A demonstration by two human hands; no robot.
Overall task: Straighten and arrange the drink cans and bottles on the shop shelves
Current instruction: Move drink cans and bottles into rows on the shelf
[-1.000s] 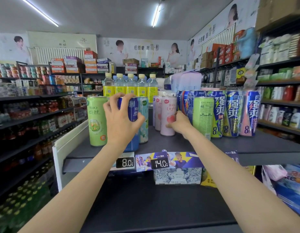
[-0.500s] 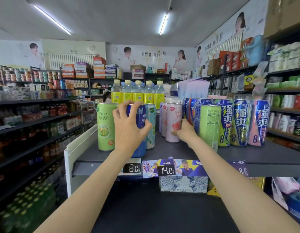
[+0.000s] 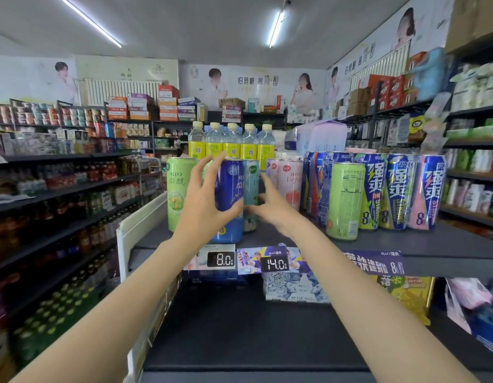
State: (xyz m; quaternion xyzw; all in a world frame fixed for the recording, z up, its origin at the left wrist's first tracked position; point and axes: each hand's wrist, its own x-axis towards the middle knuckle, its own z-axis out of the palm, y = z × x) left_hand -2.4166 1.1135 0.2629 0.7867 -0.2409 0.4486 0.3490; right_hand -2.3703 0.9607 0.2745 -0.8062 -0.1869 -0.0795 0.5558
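The left hand (image 3: 204, 205) is wrapping its spread fingers around the blue can (image 3: 229, 200), thumb pressing the can's right side. The right hand (image 3: 270, 205) is reaching in at 3 o'clock of that can, fingers loosely spread, gripping nothing. The blue can is standing upright on the shelf (image 3: 405, 246), with the green can (image 3: 180, 194) at its 9 o'clock.

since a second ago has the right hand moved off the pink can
Yes: the right hand left the pink can and shifted left to the teal can.
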